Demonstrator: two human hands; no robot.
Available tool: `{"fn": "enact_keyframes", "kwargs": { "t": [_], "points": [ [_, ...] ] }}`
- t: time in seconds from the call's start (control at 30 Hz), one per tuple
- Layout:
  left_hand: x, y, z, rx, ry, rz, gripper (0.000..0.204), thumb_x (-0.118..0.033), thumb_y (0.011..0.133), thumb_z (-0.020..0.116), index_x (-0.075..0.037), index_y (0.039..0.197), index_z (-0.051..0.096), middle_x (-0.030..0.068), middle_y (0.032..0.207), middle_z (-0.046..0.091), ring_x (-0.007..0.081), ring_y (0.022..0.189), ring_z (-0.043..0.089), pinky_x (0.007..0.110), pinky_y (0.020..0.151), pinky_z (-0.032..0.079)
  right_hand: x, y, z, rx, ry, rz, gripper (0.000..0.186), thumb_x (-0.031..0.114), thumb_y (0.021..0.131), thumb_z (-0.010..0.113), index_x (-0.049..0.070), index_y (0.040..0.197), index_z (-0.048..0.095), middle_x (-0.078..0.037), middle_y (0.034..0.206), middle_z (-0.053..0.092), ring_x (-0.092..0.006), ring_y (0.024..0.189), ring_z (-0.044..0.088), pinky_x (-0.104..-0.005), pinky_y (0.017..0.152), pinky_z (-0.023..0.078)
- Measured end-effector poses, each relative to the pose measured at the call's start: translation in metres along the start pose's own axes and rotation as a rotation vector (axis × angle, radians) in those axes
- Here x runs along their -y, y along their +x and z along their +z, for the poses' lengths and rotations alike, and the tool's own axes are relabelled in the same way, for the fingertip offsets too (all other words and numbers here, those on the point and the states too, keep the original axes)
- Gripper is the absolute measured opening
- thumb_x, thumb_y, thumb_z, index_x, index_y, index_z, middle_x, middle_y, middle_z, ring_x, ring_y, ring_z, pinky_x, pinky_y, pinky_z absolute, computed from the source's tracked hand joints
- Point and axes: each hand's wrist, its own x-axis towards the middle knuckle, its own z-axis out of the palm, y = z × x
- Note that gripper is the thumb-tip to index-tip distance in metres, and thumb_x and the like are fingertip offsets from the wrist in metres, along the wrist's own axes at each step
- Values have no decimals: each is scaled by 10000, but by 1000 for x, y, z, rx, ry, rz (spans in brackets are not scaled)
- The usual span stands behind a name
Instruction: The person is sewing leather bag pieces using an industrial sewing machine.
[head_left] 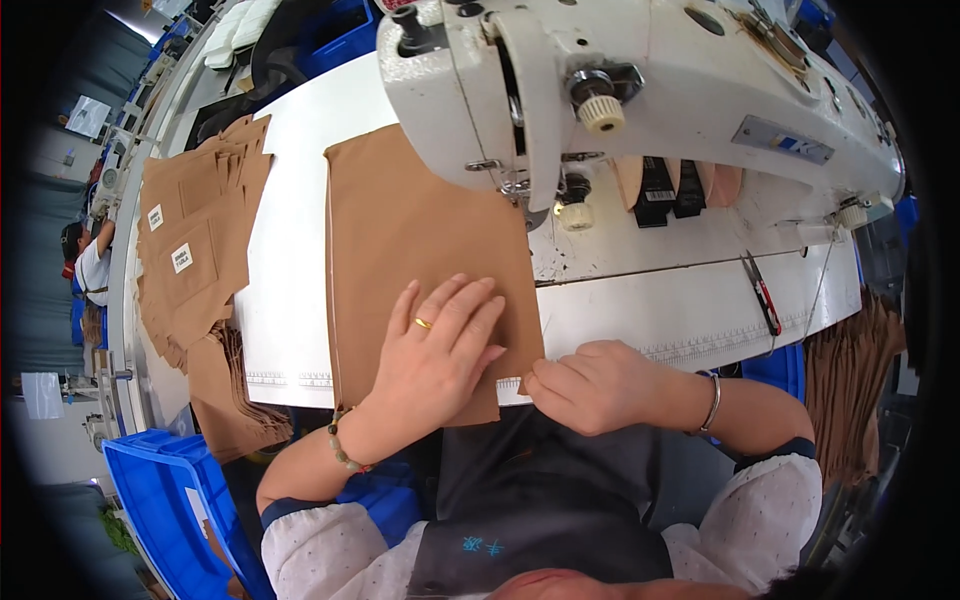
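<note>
A brown fabric panel point(420, 235) lies on the white table point(285, 300), its upper right edge at the needle and foot of the sewing machine point(660, 80). A thin cord runs along its left edge. My left hand point(435, 355), with a ring and bead bracelet, rests on the panel's lower middle, fingers spread out. My right hand point(590, 390), with a metal bangle, pinches the panel's lower right corner at the table's front edge.
Brown cut pieces point(190, 250) are stacked at left, more point(850, 390) hang at right. Snips point(760, 290) lie right. Dark labels point(665, 190) sit under the machine arm. A blue bin point(150, 500) stands lower left. Another person point(90, 265) works at far left.
</note>
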Motion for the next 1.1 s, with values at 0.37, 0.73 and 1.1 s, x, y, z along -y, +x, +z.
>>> {"fn": "enact_keyframes", "kwargs": {
  "t": [0.37, 0.73, 1.1],
  "points": [
    [14, 4, 27, 6, -101, 199, 442, -273, 880, 727, -147, 1299, 667, 62, 1354, 602, 288, 1284, 544, 544, 1091, 395, -10, 1, 11, -53, -21, -29, 98, 151, 746, 652, 102, 725, 571, -2, 668, 424, -106, 492, 478, -259, 435, 388],
    [37, 36, 31, -18, -100, 212, 436, -236, 881, 722, -135, 1300, 660, 52, 1362, 606, 281, 1303, 535, 528, 1113, 372, -46, 9, 18, 25, 33, 5, 104, 155, 803, 711, 70, 842, 664, -9, 751, 576, -127, 520, 542, -273, 440, 429],
    [63, 70, 37, -114, -114, 260, 413, -199, 845, 749, -77, 1233, 675, 81, 1304, 643, 302, 1209, 587, 457, 1016, 432, -79, 20, 25, 33, -25, 53, 91, 160, 827, 705, 84, 856, 664, -19, 784, 581, -144, 550, 589, -307, 431, 442]
  ]
}}
